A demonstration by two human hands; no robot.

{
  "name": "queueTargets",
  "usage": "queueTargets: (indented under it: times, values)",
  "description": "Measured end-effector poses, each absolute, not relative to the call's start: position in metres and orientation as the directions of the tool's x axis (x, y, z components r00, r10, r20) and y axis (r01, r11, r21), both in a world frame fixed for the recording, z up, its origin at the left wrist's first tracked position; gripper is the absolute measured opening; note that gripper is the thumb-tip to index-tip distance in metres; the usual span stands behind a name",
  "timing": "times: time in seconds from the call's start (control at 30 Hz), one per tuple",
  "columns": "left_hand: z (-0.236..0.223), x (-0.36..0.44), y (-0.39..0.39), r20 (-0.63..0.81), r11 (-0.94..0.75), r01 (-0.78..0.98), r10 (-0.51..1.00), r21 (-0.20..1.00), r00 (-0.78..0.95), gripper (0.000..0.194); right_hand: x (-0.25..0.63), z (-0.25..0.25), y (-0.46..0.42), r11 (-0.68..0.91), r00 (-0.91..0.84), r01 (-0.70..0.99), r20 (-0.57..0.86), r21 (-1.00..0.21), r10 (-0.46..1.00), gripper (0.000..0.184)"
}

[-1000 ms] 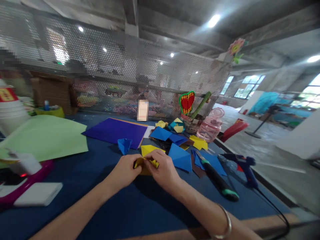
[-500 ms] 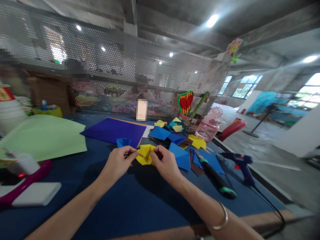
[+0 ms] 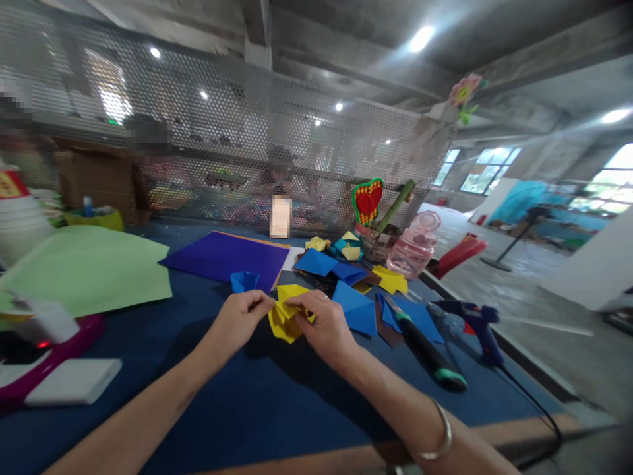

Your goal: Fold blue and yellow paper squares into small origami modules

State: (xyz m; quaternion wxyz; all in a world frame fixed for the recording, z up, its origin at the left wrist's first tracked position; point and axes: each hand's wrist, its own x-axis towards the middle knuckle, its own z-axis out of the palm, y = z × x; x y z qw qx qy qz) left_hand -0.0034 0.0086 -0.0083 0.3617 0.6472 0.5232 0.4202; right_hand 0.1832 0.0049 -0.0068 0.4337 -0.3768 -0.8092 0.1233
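Note:
Between my two hands, above the dark blue table, is a piece of folded yellow paper [image 3: 285, 324] with several creased flaps. My left hand [image 3: 242, 315] pinches its left edge between thumb and fingertips. On the other side my right hand [image 3: 327, 324] grips the paper, its fingers reaching over the top and the thumb below. Just behind my left hand a small folded blue paper [image 3: 244, 282] rests near a purple sheet [image 3: 227, 256]. Blue paper pieces [image 3: 354, 309] lie to the right of my right hand.
A utility knife [image 3: 430, 349] and a glue gun [image 3: 477, 323] with its cord lie on the right. Behind them stands a pink bottle [image 3: 411, 247]. A green sheet [image 3: 93, 267] and a white box-shaped device [image 3: 74, 380] are at left. A perforated screen [image 3: 222, 132] borders the back.
The yellow paper has tilted and now hangs lower, its flaps more raised. My right hand has turned, with its fingers moved over the paper's top. My left hand has barely moved.

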Motion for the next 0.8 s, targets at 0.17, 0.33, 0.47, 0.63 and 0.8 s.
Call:
queueTargets:
  times: [0.17,0.33,0.47,0.63,0.8]
  values:
    - [-0.01,-0.001,0.009,0.195,-0.274,0.359,0.951,0.892,0.241,0.03,0.186,-0.007,0.008,0.631,-0.275,0.552,0.595,-0.545,0.755,0.008]
    - [-0.002,0.004,0.003,0.071,-0.147,0.22,0.945,0.964,0.32,0.033,0.186,-0.008,0.01,0.515,-0.201,0.56,0.497,-0.649,0.844,0.026]
    - [0.0,0.006,0.002,0.037,-0.109,0.187,0.935,0.976,0.351,0.028,0.184,-0.007,0.01,0.461,-0.176,0.505,0.435,-0.73,0.883,0.031]
    - [-0.004,0.004,0.002,0.175,-0.256,0.273,0.941,0.927,0.288,0.009,0.183,-0.005,0.008,0.368,-0.186,0.358,0.321,-0.858,0.929,0.034]
    - [-0.007,0.004,0.002,0.274,-0.365,0.373,0.922,0.853,0.274,0.01,0.184,-0.007,0.009,0.269,-0.225,0.189,0.225,-0.945,0.948,0.037]
